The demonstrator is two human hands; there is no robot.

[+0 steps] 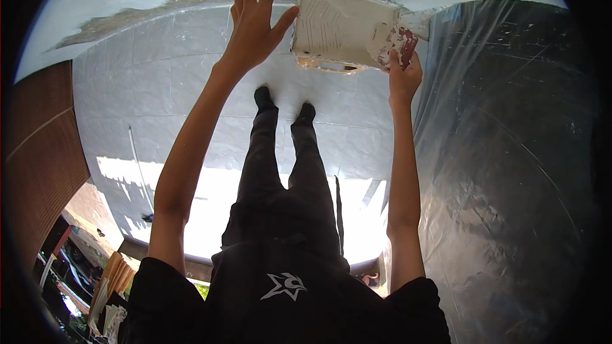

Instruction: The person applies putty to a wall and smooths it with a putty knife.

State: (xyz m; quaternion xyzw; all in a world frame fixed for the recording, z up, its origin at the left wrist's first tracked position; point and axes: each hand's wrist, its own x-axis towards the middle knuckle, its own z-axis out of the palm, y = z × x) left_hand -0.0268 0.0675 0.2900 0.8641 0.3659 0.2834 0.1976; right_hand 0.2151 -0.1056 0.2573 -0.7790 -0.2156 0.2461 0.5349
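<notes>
- Pale tray [341, 22]: seen between the hands; its support cannot be told.
- Reddish tool [408, 41]: pinched by the right hand [405, 80] at the tray's right end.
- Left hand [255, 28]: spread, empty, near the left edge.
- Paste [381, 38] is apparently being worked; next, steady tool pressure is called for.

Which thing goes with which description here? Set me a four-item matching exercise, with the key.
Things:
1. left hand
2. rectangular piece
3. plastic sheeting
4. right hand

Descriptions:
A. shiny, along the right side of the picture
B. gripping the smeared red-brown piece
C. fingers spread, wrapped around nothing
D. cream-coloured, with thin dark streaks on its left part

Pairs: 1-C; 2-D; 3-A; 4-B
</notes>
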